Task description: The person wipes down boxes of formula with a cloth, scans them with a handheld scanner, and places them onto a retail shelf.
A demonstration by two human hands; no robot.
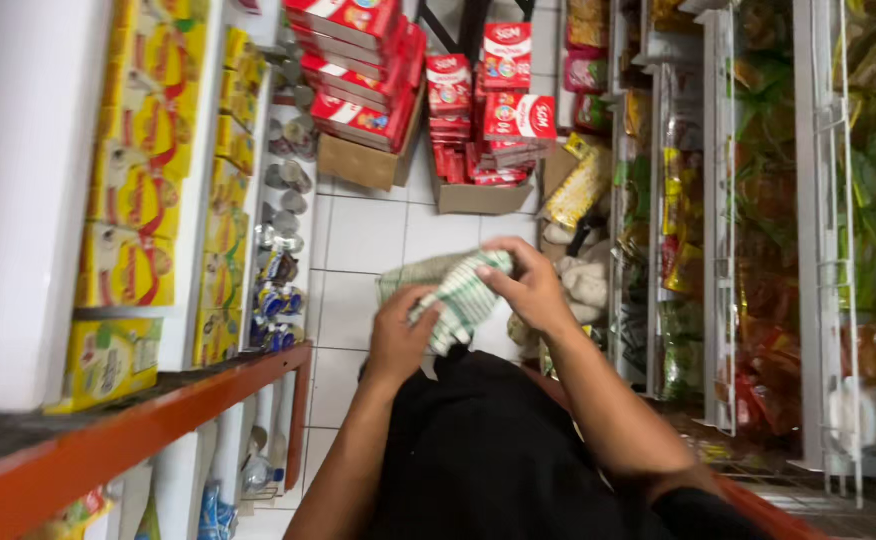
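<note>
Head view, both hands – left hand (398,335), right hand (533,285) – bunching checked cloth (458,295)

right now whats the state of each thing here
cloth, striped green and white, bunched up, held in both hands
left hand, closed on the cloth's lower end
right hand, pinching the cloth's top
red cartons, stacked in open cardboard boxes on the floor
yellow boxes, lined up on the left shelf
hanging packets, on the right rack
</note>
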